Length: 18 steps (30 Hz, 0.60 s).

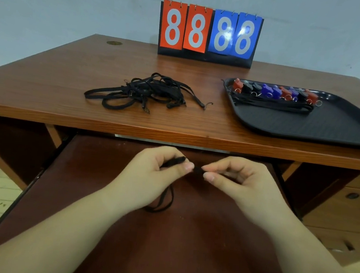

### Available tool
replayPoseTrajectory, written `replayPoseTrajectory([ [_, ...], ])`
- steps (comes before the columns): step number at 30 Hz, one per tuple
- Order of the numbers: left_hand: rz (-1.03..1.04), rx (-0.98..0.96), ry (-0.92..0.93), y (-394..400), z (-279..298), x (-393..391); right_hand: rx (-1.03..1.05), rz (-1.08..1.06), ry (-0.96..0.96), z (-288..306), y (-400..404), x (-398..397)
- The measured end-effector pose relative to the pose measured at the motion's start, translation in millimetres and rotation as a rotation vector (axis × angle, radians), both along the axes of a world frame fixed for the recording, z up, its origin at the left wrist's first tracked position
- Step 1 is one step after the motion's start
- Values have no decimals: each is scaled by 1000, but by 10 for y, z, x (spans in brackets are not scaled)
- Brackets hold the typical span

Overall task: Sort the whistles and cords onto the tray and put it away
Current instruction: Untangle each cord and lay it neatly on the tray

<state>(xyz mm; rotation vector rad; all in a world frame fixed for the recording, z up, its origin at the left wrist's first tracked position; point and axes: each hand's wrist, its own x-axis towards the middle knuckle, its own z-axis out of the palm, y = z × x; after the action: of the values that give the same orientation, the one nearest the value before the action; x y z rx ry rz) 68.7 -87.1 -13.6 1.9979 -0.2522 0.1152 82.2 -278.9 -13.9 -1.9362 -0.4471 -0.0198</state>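
Both hands were low in front of the desk, over a pulled-out dark red shelf (187, 245). The left hand (160, 174) and right hand (236, 180) each pinched a black cord (172, 160) between thumb & forefinger, other fingers curled in. The pinch points sat close together w/ a short stretch of cord between them. The rest of the cord hung in a loop below the left hand. That close two-handed grip was prob. for folding or straightening the cord so it would lie flat like the others.

On the wooden desk (72, 66), mid-left, lay a tangled pile of black cords (143, 91), unsorted. At the right edge sat a black tray (328, 127). Along its far side ran a neat row of whistles (274, 91), red, black & blue, w/ metal rings. Straightened cords (273, 105) lay in a bundle just in front of them. The layout suggested sorting was partly done: whistles appeared finished, cords not.

Behind, vs. a pale wall, stood a flip scoreboard (210, 32) showing 88 in red, 88 in blue. Desk drawers (347, 207) showed lower right; pale floor lower left.
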Motion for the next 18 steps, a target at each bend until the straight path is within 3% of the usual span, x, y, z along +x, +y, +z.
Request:
replayPoseTrajectory([
  [4,141,-50,-39,104,53,64,44,-74,25,2,-95,70],
  [18,188,-103,19,131,56,69,133,-90,35,2,-136,99],
])
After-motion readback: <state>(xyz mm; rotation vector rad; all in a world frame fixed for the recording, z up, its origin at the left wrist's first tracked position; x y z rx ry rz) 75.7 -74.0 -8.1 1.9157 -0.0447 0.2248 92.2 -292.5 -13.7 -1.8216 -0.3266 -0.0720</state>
